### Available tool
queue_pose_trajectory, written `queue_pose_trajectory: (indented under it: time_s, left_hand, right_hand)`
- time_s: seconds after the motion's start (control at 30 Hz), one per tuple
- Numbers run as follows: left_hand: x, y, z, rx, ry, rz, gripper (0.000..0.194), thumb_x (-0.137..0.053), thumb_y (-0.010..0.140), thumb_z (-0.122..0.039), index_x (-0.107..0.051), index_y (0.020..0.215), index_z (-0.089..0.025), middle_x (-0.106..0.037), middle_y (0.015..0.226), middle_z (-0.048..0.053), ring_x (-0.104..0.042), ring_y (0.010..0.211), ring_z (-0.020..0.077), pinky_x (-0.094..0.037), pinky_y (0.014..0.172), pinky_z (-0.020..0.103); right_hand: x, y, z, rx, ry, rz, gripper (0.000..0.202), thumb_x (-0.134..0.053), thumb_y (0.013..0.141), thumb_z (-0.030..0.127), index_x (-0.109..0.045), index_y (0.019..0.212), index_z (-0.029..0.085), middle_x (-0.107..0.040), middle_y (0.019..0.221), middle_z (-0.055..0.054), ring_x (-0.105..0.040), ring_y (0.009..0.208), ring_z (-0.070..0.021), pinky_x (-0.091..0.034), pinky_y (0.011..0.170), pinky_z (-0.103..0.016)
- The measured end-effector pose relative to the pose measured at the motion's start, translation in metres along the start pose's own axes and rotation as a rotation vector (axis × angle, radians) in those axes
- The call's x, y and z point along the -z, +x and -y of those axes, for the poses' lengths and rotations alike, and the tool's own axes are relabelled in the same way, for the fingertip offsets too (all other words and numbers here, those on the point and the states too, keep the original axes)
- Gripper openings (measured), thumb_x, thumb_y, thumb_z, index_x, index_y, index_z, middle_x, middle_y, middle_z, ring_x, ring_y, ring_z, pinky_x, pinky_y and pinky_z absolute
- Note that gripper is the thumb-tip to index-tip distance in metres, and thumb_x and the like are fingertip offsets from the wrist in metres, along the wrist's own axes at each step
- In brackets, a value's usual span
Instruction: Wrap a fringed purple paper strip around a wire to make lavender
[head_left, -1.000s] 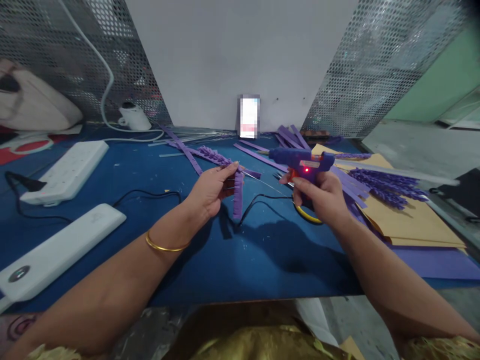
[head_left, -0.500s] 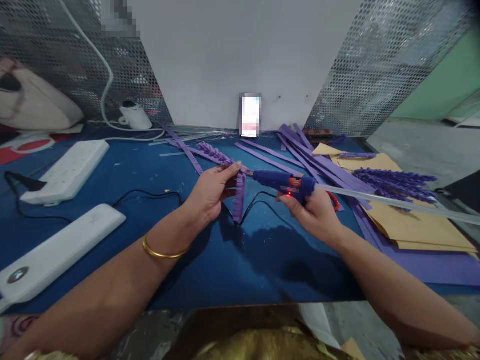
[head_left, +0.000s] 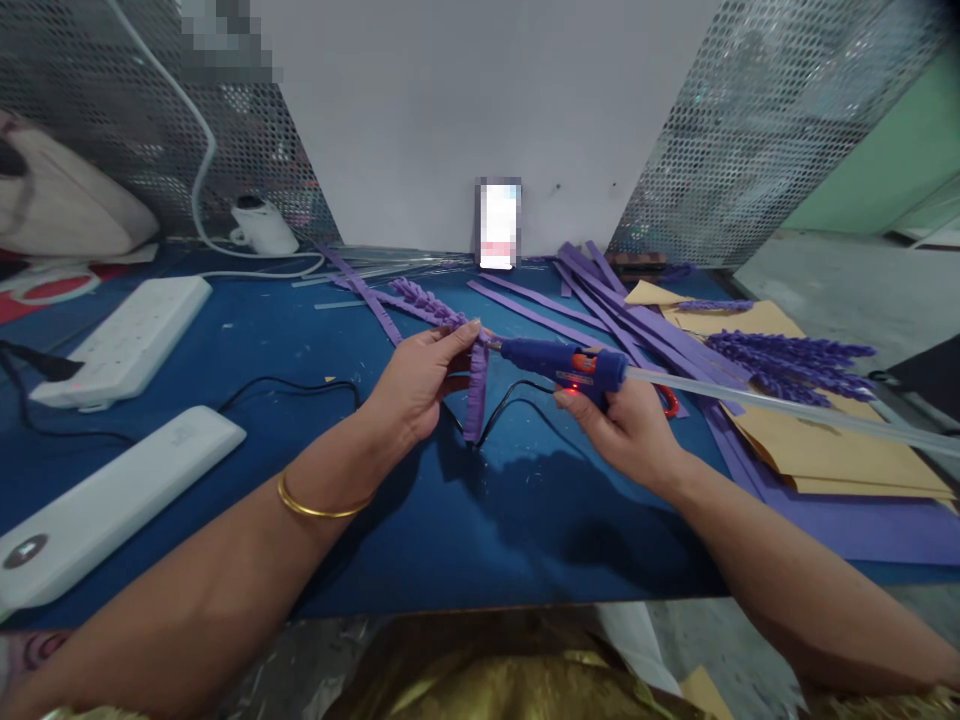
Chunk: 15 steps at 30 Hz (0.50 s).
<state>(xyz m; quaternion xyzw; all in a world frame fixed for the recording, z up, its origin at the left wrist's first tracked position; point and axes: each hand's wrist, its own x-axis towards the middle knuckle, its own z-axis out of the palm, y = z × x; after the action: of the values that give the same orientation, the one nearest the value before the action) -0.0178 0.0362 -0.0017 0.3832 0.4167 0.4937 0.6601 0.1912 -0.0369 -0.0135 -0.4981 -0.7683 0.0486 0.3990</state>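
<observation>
Near the middle of the table, my left hand [head_left: 420, 385] pinches a purple lavender stem [head_left: 424, 302], its curled head pointing up and to the left. From the fingertips a fringed purple strip [head_left: 475, 395] hangs down. My right hand [head_left: 634, 425] is wrapped round a blue glue gun [head_left: 544, 358] with a small red light lit. The gun's nozzle points left and is close to the stem by my left thumb; whether it touches cannot be made out. A long clear glue stick [head_left: 750, 392] sticks out of the gun's back.
Purple strips [head_left: 622, 300] and finished purple flower stems [head_left: 787, 362] lie right, by brown paper [head_left: 862, 460]. Red-handled scissors [head_left: 669, 400] are partly hidden. A phone [head_left: 498, 225] leans on the back panel. A power strip [head_left: 127, 335] and white device [head_left: 127, 500] lie left; a black cord [head_left: 292, 381] crosses the table.
The whole view has shifted slightly. Both hands keep nearly the same pose, with the nozzle still near the stem.
</observation>
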Motion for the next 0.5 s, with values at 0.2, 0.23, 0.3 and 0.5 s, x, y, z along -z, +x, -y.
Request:
queue_pose_trajectory:
  time_s: [0.2,0.23,0.3,0.5]
  left_hand:
    - [-0.0006,0.0,0.0001,-0.006,0.015,-0.01,0.032,-0.089,0.063,-0.039,-0.074,0.077,-0.015,-0.067,0.07,0.0,-0.057,0.062,0.0109,-0.044,0.055,0.022]
    - [-0.0005,0.0,0.0,-0.006,0.016,-0.01,0.032,-0.089,0.063,-0.039,-0.074,0.077,-0.015,-0.067,0.07,0.0,-0.057,0.063,0.0107,-0.044,0.056,0.022]
    - [-0.0003,-0.0001,-0.0001,-0.003,0.016,-0.008,0.032,-0.089,0.063,-0.039,-0.074,0.077,-0.015,-0.067,0.07,0.0,-0.057,0.063,0.0103,-0.044,0.056,0.022]
    - [0.0001,-0.0002,-0.0001,0.0,0.022,-0.002,0.032,-0.089,0.063,-0.04,-0.074,0.078,-0.015,-0.068,0.071,0.0,-0.058,0.063,0.0104,-0.044,0.057,0.022]
  right_hand:
    - [0.0003,-0.0017,0.0015,0.025,-0.03,-0.017,0.029,-0.052,0.097,0.043,-0.062,0.093,0.016,-0.064,0.083,-0.009,-0.059,0.069,-0.0216,-0.043,0.063,-0.034]
    - [0.0005,-0.0018,0.0016,0.028,-0.03,-0.02,0.029,-0.052,0.097,0.043,-0.063,0.095,0.016,-0.065,0.085,-0.01,-0.06,0.071,-0.0221,-0.044,0.063,-0.034]
    - [0.001,-0.002,0.0016,0.029,-0.031,-0.015,0.029,-0.052,0.097,0.043,-0.064,0.097,0.016,-0.066,0.086,-0.01,-0.06,0.07,-0.0217,-0.043,0.061,-0.033]
    - [0.0024,-0.0013,0.0014,0.037,-0.052,0.019,0.03,-0.051,0.097,0.042,-0.064,0.093,0.015,-0.064,0.08,-0.008,-0.055,0.062,-0.0187,-0.038,0.057,-0.032]
